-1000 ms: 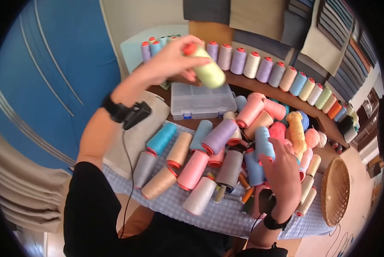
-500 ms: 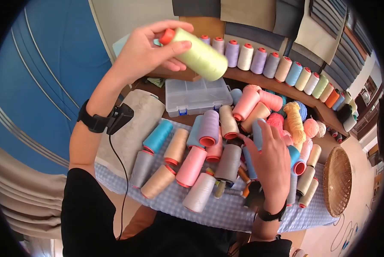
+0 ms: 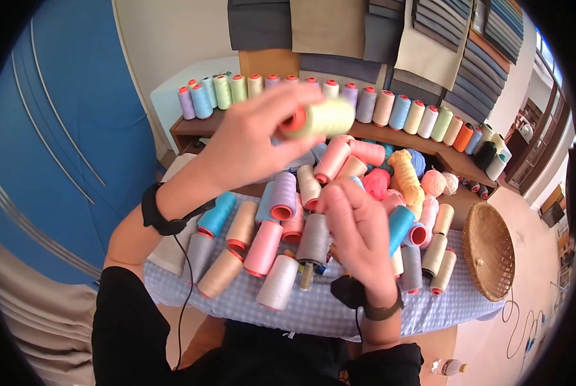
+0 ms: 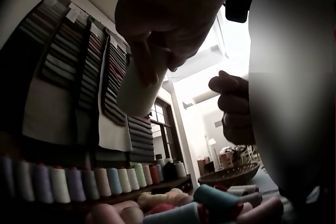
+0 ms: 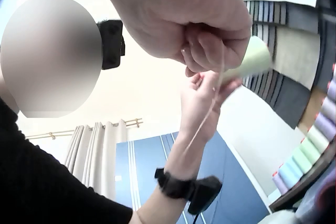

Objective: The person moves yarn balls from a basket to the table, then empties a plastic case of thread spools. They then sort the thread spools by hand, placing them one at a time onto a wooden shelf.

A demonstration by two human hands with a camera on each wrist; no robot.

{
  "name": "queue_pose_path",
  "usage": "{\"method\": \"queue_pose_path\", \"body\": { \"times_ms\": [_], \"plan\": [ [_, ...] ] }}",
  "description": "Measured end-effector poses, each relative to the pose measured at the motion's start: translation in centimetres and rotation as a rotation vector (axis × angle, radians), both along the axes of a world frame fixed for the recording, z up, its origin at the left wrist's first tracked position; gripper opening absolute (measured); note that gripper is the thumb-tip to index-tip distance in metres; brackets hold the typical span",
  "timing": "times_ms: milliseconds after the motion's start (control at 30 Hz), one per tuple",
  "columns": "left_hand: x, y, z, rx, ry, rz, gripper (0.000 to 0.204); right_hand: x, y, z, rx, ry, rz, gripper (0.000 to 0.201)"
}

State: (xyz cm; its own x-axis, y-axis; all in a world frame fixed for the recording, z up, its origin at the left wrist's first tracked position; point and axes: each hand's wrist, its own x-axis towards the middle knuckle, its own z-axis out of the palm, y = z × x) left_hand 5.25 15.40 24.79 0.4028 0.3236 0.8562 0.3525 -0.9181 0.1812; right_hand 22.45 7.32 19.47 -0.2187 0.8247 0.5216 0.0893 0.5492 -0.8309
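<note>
My left hand (image 3: 252, 132) grips a pale yellow-green thread cone (image 3: 332, 118) by its red-ended base, raised above the pile. In the left wrist view the cone (image 4: 137, 91) shows dark under the fingers. Lower and to the right, my right hand (image 3: 359, 235) has its fingers curled in, over the pile. A thin pale thread (image 5: 211, 109) trails from those curled fingers in the right wrist view, crossing in front of the left forearm. Beneath the hands lie a purple cone (image 3: 285, 190), a grey cone (image 3: 314, 238) and a teal cone (image 3: 400, 225).
Many thread cones lie on a checked cloth (image 3: 423, 318), with yellow yarn (image 3: 405, 177) behind. A row of upright cones lines the curved wooden shelf (image 3: 404, 140). A wicker basket (image 3: 494, 257) stands at the right edge. Fabric samples (image 3: 330, 29) hang on the wall.
The left hand has brought the yellow-green cone lower and nearer the right hand. The right hand has risen off the cones and its fingers have curled in. The head view has shifted.
</note>
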Motion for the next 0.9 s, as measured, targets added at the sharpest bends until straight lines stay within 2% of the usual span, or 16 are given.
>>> {"method": "queue_pose_path", "body": {
  "times_ms": [67, 100, 133, 167, 200, 267, 333, 400, 467, 533, 633, 667, 733, 767, 867, 900],
  "plan": [
    [-0.4, -0.8, -0.8, -0.010, 0.349, -0.025, 0.031, 1.6, 0.2, 0.2, 0.071, -0.006, -0.090, 0.021],
    [-0.4, -1.5, -1.2, -0.391, 0.313, -0.084, 0.030, 2.2, 0.3, 0.7, 0.084, -0.088, -0.192, 0.022],
    [-0.3, -2.4, -1.5, -0.770, 0.268, -0.139, 0.030, 2.5, 1.0, 0.7, 0.086, -0.086, -0.193, 0.022],
    [-0.4, -2.8, -2.3, -1.016, 0.115, -0.297, 0.029, 2.6, 1.9, 0.4, 0.159, -0.036, -0.245, 0.023],
    [-0.6, -3.1, -2.5, -1.013, 0.120, -0.294, 0.029, 2.8, 2.5, 0.1, 0.232, 0.014, -0.296, 0.023],
    [-1.0, -3.3, -2.4, -1.114, 0.016, -0.338, 0.029, 3.6, 2.7, 0.0, 0.150, -0.016, -0.301, 0.024],
    [-1.3, -3.2, -2.7, -1.084, 0.002, -0.347, 0.031, 3.9, 2.8, 0.0, 0.079, 0.077, -0.304, 0.023],
    [-1.8, -3.1, -2.5, -1.145, -0.028, -0.395, 0.032, 4.3, 3.6, -0.4, 0.112, 0.066, -0.356, 0.025],
    [-2.0, -3.6, -2.4, -1.155, -0.100, -0.418, 0.033, 4.6, 4.5, -0.5, 0.225, 0.007, -0.545, 0.027],
    [-2.1, -3.8, -2.3, -1.165, -0.182, -0.444, 0.034, 5.8, 5.1, -0.9, 0.179, -0.028, -0.577, 0.028],
    [-2.5, -3.8, -2.6, -1.132, -0.223, -0.413, 0.032, 6.6, 4.9, -0.6, 0.183, 0.124, -0.630, 0.027],
    [-2.6, -3.7, -2.7, -1.135, -0.203, -0.382, 0.031, 7.1, 4.5, -0.2, 0.183, 0.121, -0.627, 0.027],
    [-2.8, -3.4, -3.1, -1.138, -0.179, -0.351, 0.030, 8.2, 4.0, 0.2, 0.049, 0.412, -0.594, 0.027],
    [-2.9, -3.2, -3.4, -1.119, -0.181, -0.323, 0.028, 8.0, 3.8, 0.5, 0.099, 0.620, -0.507, 0.026],
    [-3.0, -2.8, -3.7, -1.072, -0.182, -0.248, 0.028, 9.0, 2.5, 0.9, 0.129, 0.714, -0.220, 0.024],
    [-3.0, -2.7, -3.7, -1.047, -0.172, -0.203, 0.028, 8.7, 1.8, 1.2, 0.128, 0.710, -0.218, 0.024]
  ]
}}
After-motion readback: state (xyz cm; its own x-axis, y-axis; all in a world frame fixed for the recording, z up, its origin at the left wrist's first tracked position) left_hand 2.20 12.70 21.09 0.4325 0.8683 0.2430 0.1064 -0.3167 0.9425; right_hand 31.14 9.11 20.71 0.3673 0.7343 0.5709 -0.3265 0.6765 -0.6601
